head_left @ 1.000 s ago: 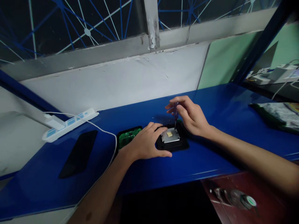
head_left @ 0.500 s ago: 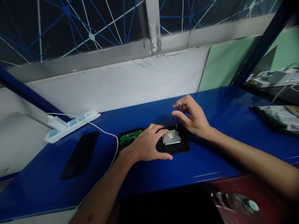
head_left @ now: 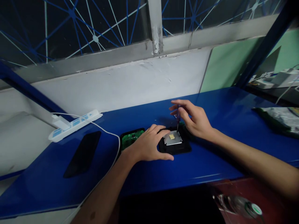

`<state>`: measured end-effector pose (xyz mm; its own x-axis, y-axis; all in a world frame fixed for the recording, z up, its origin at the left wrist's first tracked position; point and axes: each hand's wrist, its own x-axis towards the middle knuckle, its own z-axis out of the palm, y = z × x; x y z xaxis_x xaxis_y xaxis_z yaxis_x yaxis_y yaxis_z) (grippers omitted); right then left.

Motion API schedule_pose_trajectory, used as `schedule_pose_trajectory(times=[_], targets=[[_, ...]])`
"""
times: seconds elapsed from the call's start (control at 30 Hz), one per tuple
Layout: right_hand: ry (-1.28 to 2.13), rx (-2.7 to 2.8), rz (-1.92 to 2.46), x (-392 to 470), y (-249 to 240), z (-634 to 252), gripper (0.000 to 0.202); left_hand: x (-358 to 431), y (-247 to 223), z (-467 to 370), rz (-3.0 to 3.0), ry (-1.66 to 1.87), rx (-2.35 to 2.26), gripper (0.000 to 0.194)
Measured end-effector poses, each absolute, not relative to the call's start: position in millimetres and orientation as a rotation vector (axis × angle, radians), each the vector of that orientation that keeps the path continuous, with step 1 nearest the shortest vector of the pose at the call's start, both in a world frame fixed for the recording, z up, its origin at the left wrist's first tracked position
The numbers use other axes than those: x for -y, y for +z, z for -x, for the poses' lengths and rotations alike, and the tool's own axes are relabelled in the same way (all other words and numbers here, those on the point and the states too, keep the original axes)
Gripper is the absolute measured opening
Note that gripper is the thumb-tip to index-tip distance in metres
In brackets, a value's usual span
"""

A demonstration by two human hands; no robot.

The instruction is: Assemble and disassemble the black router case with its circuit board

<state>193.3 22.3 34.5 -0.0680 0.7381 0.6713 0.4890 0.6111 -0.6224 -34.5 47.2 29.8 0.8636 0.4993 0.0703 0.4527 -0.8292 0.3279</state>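
Note:
My right hand (head_left: 192,116) pinches the handle of a small screwdriver (head_left: 178,116), which stands nearly upright. Its tip meets the upper right corner of a silver metal plate (head_left: 174,142). A pale yellow square pad (head_left: 172,136) sits on that plate, and dark screws or posts show at its corners. Beneath lies a black plastic housing (head_left: 187,148). My left hand (head_left: 153,144) rests with fingers spread over the housing's left side, fingertips at the plate's edge. Left of it, a green circuit board (head_left: 128,139) in a black case is partly hidden by this hand.
A black phone (head_left: 83,154) lies to the left on the blue table (head_left: 149,175). Behind it is a white power strip (head_left: 77,124) with a plugged-in adapter; a white cable (head_left: 112,134) runs forward. A silvery bag (head_left: 280,118) lies right, a plastic bottle (head_left: 245,205) below the front edge.
My right hand's fingers have shifted and straightened around the screwdriver handle, whose tip stays at the same corner. My left hand keeps its place. The whole view has shifted slightly.

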Motion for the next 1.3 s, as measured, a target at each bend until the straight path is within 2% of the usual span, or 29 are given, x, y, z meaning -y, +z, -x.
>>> schedule_pose_trajectory(times=[0.3,0.53,0.93,1.3], targets=[[0.046,1.697,0.997,-28,36,-197,0.015,-47,28,36,-2.742,0.235,-0.708,0.090],[0.277,1.658,1.035,-24,32,-194,0.028,-48,28,36,-2.740,0.246,-0.705,0.090],[0.245,1.702,1.058,-27,24,-195,0.031,-47,27,36,-2.758,0.248,-0.695,0.089],[0.042,1.705,0.954,-24,41,-197,0.011,-47,28,35,-2.749,0.265,-0.696,0.085]])
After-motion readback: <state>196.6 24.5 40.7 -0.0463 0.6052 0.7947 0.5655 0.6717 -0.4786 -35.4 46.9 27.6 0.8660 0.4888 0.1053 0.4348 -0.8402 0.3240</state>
